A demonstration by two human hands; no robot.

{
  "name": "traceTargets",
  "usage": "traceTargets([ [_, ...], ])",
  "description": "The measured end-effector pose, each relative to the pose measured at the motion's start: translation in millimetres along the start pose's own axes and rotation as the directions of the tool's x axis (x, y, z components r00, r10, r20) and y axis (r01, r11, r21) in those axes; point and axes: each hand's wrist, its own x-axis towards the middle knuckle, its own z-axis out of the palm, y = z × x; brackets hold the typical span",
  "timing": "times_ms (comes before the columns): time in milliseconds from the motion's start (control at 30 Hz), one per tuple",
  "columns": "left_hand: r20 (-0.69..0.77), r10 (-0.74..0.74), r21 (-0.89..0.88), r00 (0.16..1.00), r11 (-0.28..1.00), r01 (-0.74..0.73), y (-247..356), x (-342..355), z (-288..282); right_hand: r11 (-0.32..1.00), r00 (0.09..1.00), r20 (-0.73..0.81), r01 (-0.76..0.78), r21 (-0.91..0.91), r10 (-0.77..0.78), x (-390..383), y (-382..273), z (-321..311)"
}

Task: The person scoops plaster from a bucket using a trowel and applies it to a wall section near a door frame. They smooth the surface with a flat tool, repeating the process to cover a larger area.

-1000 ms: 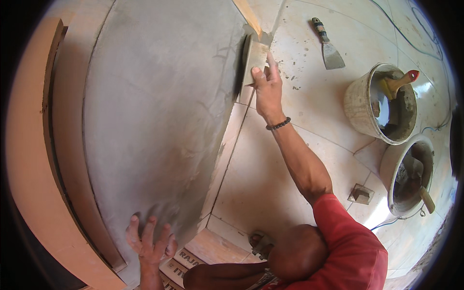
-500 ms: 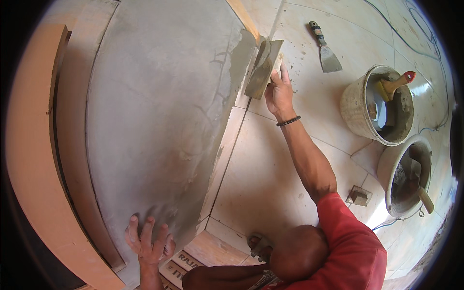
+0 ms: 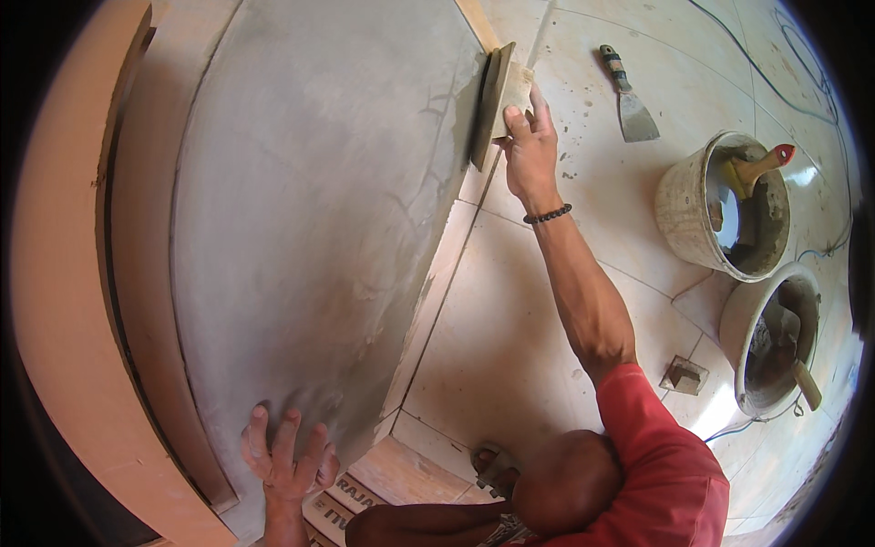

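Note:
My right hand grips a plastering float by the block handle on its back. The float's thin plate stands nearly edge-on against the far right edge of a grey cement-coated surface; the working face is turned away from view. A darker, wet-looking band of mortar runs along that edge beside the plate. At the lower left, my left hand is open, fingers spread over the near end of the cement surface. Whether its fingertips press on the cement, I cannot tell.
A scraper lies on the tiled floor. Right of it stand a bucket holding a brush and another bucket with a trowel. A small float sits nearby. A wooden strip meets the far edge; an orange-tan board flanks the left.
My right hand has moved the float slightly farther away and turned its plate from a slanted angle to nearly edge-on at the cement edge. My left hand stays in about the same place.

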Motion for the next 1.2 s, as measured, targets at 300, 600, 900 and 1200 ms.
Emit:
traceTargets([
  [300,0.013,-0.001,0.001,1.000,1.000,0.001,-0.8,3.7,0.0,0.974,0.978,0.206,-0.079,0.211,0.035,-59.3,-21.0,6.9],
  [600,0.014,-0.065,0.003,0.998,0.998,0.065,3.5,3.5,-1.7,0.808,0.929,0.125,-0.366,0.462,0.349,-92.2,31.1,-38.2],
  [900,0.003,-0.023,-0.014,1.000,1.000,0.023,1.1,1.4,-0.2,0.938,0.945,-0.033,-0.317,0.141,0.325,-94.9,28.5,-7.4],
  [1200,0.007,-0.015,-0.027,1.000,1.000,0.015,-2.4,-3.0,1.2,0.975,0.991,0.119,0.083,-0.208,-0.058,-138.9,-13.5,61.0],
])
